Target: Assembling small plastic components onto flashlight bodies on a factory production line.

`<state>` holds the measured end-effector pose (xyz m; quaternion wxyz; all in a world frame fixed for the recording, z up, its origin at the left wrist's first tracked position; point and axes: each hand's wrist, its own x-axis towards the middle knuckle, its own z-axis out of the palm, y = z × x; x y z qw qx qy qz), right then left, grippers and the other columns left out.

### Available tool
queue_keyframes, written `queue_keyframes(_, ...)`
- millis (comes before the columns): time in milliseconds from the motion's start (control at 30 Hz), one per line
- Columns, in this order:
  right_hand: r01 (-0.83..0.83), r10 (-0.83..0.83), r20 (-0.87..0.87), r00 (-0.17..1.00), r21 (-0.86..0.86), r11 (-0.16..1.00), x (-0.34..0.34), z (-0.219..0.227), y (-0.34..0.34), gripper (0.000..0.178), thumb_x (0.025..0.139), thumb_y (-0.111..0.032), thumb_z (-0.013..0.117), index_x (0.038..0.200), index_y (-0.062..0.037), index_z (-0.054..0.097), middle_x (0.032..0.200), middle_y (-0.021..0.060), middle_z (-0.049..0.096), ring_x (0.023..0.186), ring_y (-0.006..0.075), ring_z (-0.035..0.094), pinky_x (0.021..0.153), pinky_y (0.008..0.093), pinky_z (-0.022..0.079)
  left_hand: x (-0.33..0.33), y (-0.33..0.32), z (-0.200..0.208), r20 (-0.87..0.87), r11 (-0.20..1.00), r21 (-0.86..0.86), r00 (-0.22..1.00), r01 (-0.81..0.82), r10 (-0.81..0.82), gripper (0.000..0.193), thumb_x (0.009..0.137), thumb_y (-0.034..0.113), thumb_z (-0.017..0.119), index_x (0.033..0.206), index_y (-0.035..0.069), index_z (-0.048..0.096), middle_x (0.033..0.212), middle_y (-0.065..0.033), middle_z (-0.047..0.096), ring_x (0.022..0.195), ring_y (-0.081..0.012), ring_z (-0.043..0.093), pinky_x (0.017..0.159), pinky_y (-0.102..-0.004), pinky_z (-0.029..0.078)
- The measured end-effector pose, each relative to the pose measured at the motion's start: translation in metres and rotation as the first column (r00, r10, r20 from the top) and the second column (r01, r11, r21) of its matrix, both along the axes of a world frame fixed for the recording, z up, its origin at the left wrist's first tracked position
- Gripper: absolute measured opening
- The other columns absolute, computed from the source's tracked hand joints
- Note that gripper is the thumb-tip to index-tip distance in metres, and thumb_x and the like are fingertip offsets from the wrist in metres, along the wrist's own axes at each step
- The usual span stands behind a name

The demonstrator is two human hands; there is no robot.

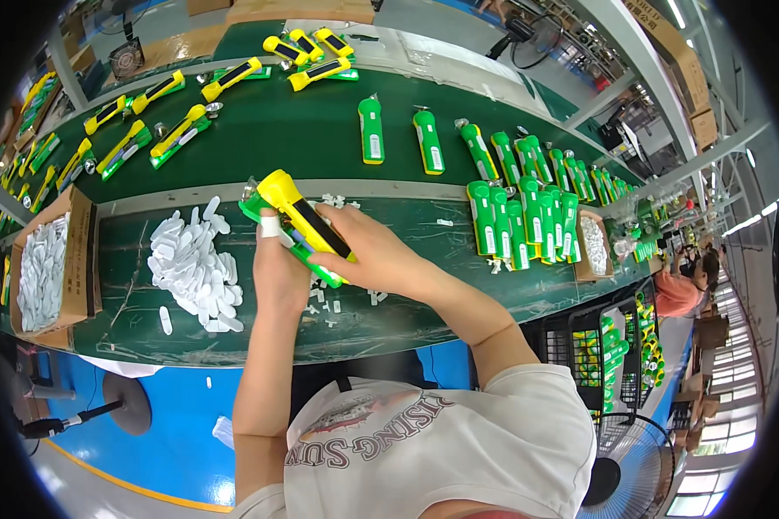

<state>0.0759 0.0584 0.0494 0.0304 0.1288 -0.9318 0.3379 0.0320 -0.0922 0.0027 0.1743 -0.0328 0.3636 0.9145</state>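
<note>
Over the green workbench I hold a flashlight body whose yellow half (279, 188), with a dark strip along it, lies partly open against its green half (324, 273). My left hand (279, 268) grips it from the left and below, with white wrapping (271, 227) round a finger or thumb. On the yellow half's right side, my right hand (374, 249) closes its fingers and thumb near the handle end. Some inner parts show between the halves; the palms hide the rest. Left of my left hand is a heap of white oval plastic pieces (197, 268).
A cardboard box (82, 251) of white pieces stands at the left, a smaller box (593, 246) at the right. Green flashlights (528, 221) crowd the bench's right. Yellow-and-green ones (182, 134) lie on the green belt (294, 130) beyond. Black crates (593, 346) and a fan (623, 467) stand right.
</note>
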Motion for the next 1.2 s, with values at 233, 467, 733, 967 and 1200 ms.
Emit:
queue_keyframes(233, -0.042, 0.019, -0.285, 0.958, -0.077, 0.996, -0.021, -0.014, 0.006, 0.048, 0.092, -0.023, 0.064, 0.130, 0.0016, 0.049, 0.102, 0.0203, 0.054, 0.096, 0.0381, 0.054, 0.083, 0.0443, 0.046, -0.002, 0.009, 0.000, -0.024, 0.970, 0.149, 0.980, -0.193, 0.199, 0.038, 0.103, 0.031, 0.049, 0.129, 0.003, 0.047, 0.122, -0.0088, 0.056, 0.112, -0.0200, 0.055, 0.097, -0.0385, 0.044)
queue_keyframes(467, -0.089, 0.052, -0.109, 0.993, -0.363, 0.928, -0.033, -0.033, 0.011, 0.036, 0.100, -0.021, 0.053, 0.127, 0.0018, 0.057, 0.107, 0.0138, 0.061, 0.098, 0.0254, 0.060, 0.086, 0.0333, 0.046, -0.007, 0.019, -0.008, 0.077, 0.953, 0.149, 0.964, -0.264, 0.255, 0.037, 0.103, 0.031, 0.050, 0.127, 0.003, 0.047, 0.115, -0.0073, 0.054, 0.106, -0.0188, 0.054, 0.092, -0.0367, 0.047)
queue_keyframes(733, 0.090, -0.082, 0.038, 0.996, -0.415, 0.905, -0.023, -0.025, -0.013, 0.038, 0.100, -0.023, 0.053, 0.130, 0.0000, 0.057, 0.107, 0.0160, 0.061, 0.096, 0.0253, 0.061, 0.084, 0.0340, 0.047, -0.011, 0.015, -0.009, 0.058, 0.958, 0.084, 0.961, -0.273, 0.269, 0.031, 0.102, 0.024, 0.048, 0.124, 0.002, 0.048, 0.112, -0.0070, 0.056, 0.101, -0.0170, 0.057, 0.088, -0.0341, 0.048)
queue_keyframes(967, 0.114, -0.132, -0.237, 0.962, -0.088, 0.990, -0.009, -0.041, -0.018, 0.051, 0.092, -0.014, 0.061, 0.142, -0.0110, 0.051, 0.096, 0.0169, 0.048, 0.083, 0.0316, 0.058, 0.072, 0.0393, 0.050, -0.016, 0.028, -0.030, -0.084, 0.953, 0.171, 0.960, -0.250, 0.267, 0.037, 0.103, 0.037, 0.041, 0.120, 0.006, 0.050, 0.104, -0.0052, 0.057, 0.099, -0.0165, 0.056, 0.091, -0.0348, 0.044)
queue_keyframes(1200, 0.053, -0.053, -0.159, 0.986, -0.002, 0.999, -0.004, -0.055, -0.007, 0.063, 0.093, -0.021, 0.059, 0.152, -0.0187, 0.035, 0.109, 0.0169, 0.047, 0.078, 0.0333, 0.062, 0.067, 0.0424, 0.056, -0.017, 0.016, -0.027, -0.138, 0.960, -0.124, 0.962, -0.252, 0.235, 0.038, 0.102, 0.025, 0.051, 0.130, 0.002, 0.043, 0.110, -0.0150, 0.059, 0.102, -0.0254, 0.062, 0.090, -0.0378, 0.051)
